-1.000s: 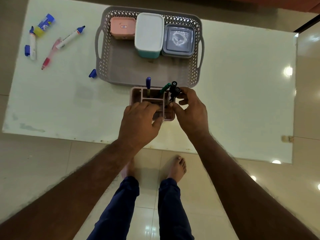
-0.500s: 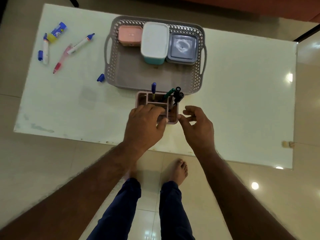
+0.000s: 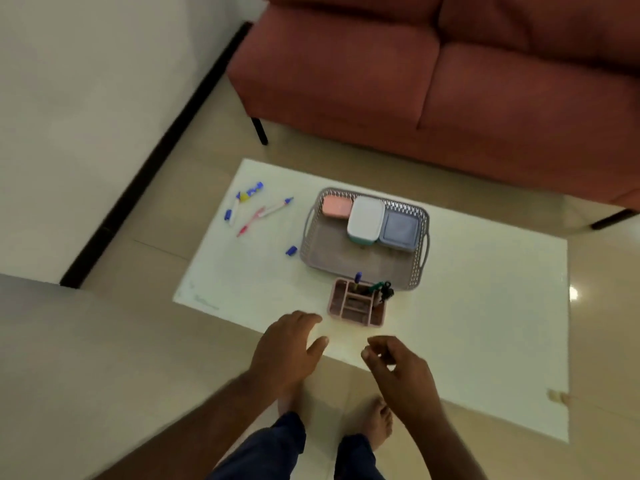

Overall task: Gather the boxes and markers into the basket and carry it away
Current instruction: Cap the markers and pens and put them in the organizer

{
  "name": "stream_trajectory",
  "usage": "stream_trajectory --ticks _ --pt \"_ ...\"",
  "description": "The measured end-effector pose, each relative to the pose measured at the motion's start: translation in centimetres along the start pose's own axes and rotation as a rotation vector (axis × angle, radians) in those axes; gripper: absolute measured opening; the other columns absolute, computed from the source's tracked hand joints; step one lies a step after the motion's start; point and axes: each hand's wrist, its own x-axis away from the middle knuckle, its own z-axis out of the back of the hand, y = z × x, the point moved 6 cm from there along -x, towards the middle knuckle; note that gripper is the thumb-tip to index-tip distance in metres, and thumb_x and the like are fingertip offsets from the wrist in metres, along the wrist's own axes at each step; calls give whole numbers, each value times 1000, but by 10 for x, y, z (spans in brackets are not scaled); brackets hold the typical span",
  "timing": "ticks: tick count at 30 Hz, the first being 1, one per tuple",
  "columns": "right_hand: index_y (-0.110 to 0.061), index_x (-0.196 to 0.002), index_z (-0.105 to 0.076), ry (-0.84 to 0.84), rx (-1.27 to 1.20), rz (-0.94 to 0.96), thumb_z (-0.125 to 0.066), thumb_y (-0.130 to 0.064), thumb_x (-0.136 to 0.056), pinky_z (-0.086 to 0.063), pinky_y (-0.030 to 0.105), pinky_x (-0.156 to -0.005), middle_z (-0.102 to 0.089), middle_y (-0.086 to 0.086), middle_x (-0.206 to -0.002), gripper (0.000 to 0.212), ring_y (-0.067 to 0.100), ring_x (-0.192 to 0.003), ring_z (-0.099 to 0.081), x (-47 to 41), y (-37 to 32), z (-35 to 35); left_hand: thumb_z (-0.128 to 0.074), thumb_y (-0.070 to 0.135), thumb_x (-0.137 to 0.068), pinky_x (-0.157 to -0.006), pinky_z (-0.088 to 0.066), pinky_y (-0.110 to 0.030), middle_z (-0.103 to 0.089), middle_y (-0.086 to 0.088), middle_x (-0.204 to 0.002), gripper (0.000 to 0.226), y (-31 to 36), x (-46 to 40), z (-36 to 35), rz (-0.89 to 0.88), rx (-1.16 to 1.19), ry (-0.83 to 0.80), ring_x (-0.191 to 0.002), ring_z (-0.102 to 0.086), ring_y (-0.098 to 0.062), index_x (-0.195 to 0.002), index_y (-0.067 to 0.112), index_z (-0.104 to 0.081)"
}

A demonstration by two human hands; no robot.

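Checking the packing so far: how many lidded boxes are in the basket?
3, side by side along the far wall of the grey basket: the pink box on the left, the white box in the middle, the grey box on the right.

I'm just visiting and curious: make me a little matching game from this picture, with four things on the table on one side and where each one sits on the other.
Things:
1. white box
2. pink organizer
3. loose blue cap
4. red pen

Places:
A. far left of the table, among scattered markers
B. inside the basket, between the pink box and grey box
C. just outside the basket's left side
D. in front of the basket, holding upright markers

Pairs: 1-B, 2-D, 3-C, 4-A
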Motion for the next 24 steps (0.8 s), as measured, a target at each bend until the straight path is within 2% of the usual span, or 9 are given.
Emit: stream_trajectory --ticks 4,6,10,12,14,18,24 --pt "-31 -108 -68 -32 6 34 -66 -40 -91 -40 5 -69 -69 -22 -93 20 -9 -85 -61 29 -39 15 -52 51 -92 -95 -45 -25 -60 9 -127 47 -11 33 40 85 23 -63 -114 -56 -10 -133 27 -53" --pt "-32 -108 -67 -75 31 71 -65 -41 -91 -40 6 -69 -69 -21 -95 19 -9 -85 -60 36 -64 18 -54 52 -91 -91 -46 -23 -61 10 -124 46 -18 44 61 133 44 -73 -110 -58 -9 -131 27 -54" --pt "-32 -111 -67 -129 95 115 -64 -42 -91 -45 18 -75 -69 -16 -102 23 -1 -88 -61 32 -107 17 -56 53 -90 -83 -46 -24 -63 10 -116 45 -44 45 95 223 108 -65 -98 -60 -10 -125 26 -57" --pt "-32 -108 -67 -130 128 121 -64 -42 -91 -42 16 -71 -68 -15 -99 20 -2 -83 -60 24 -128 8 -57 52 -90 -82 -46 -26 -64 9 -112 43 -65 40 110 248 142 -48 -94 -60 -11 -123 25 -58" --pt "-32 -104 -67 -132 129 110 -65 -43 -90 -44 16 -70 -68 -15 -95 18 -4 -82 -61 12 -145 -6 -57 52 -89 -80 -46 -26 -65 8 -110 42 -90 33 122 266 154 -43 -93 -60 -11 -121 24 -58" --pt "-38 -93 -65 -128 79 35 -68 -45 -85 -57 35 -79 -72 -9 -87 11 6 -82 -67 -14 -173 -47 -57 51 -89 -86 -48 -29 -67 6 -111 42 -151 21 136 308 177 -94 -100 -62 -15 -120 23 -59" --pt "-29 -99 -67 -163 79 -35 -69 -36 -88 -60 42 -73 -71 -6 -84 13 9 -71 -71 -51 -210 -111 -54 53 -88 -87 -47 -29 -67 7 -115 42 -237 1 159 363 105 -140 -108 -61 -16 -120 26 -58"
